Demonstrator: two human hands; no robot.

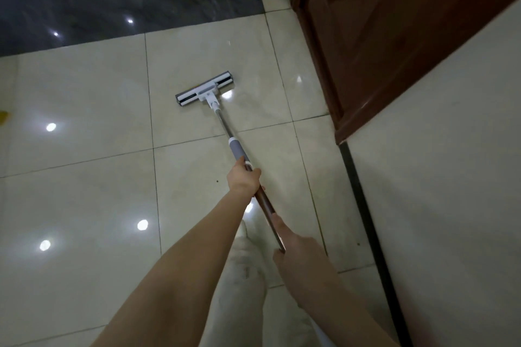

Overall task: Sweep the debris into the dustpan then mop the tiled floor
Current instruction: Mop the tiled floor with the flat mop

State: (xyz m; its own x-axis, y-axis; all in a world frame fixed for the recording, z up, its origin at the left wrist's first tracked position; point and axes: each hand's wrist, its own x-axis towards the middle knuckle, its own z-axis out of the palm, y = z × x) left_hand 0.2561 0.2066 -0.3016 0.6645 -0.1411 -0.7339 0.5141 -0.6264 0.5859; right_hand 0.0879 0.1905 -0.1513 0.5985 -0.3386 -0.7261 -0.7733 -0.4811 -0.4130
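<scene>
Gripping a flat mop [204, 89] by its slim metal pole, left hand [244, 177] wrapped below the grey sleeve, right hand [296, 248] closed lower, rectangular grey-and-white head flat on glossy cream tiled floor [84, 191] near a brown wooden door [380, 22].

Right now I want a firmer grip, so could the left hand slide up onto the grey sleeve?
Probably yes: the left hand already grips the mop pole just below the grey sleeve, and nothing covers the sleeve.
</scene>
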